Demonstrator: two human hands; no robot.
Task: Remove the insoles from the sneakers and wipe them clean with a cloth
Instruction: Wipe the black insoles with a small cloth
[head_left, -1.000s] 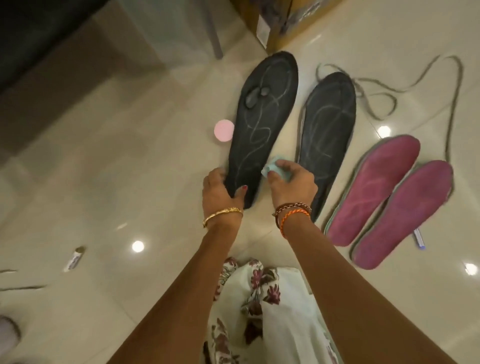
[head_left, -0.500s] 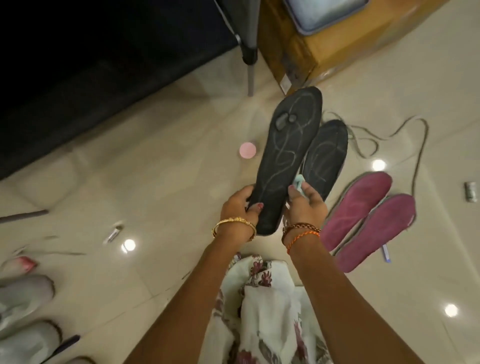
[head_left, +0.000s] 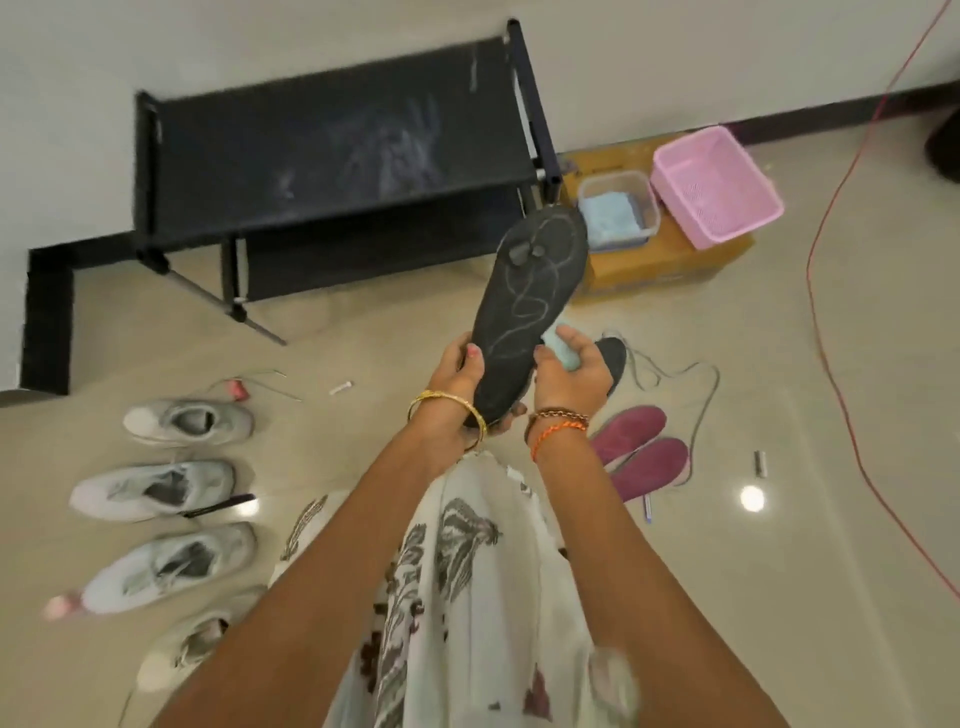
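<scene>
Black insole (head_left: 530, 306) lifted higher — left hand (head_left: 457, 374), cloth (head_left: 562, 347) w/ it.

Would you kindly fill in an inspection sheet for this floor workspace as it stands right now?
Surface: glossy beige floor, with lamp reflections.
Job's things: black insole marked with pale scribbles, raised off the floor; light blue cloth; second black insole and two maroon insoles on the floor; four pale sneakers at left.
Clutter: loose laces; small scattered bits.
Hands: left hand grips the raised insole's heel end; right hand holds the cloth and steadies the insole.
Cables: red cable running along the right.
Surroundings: black rack against the wall; pink basket and clear tub on a cardboard box.
</scene>
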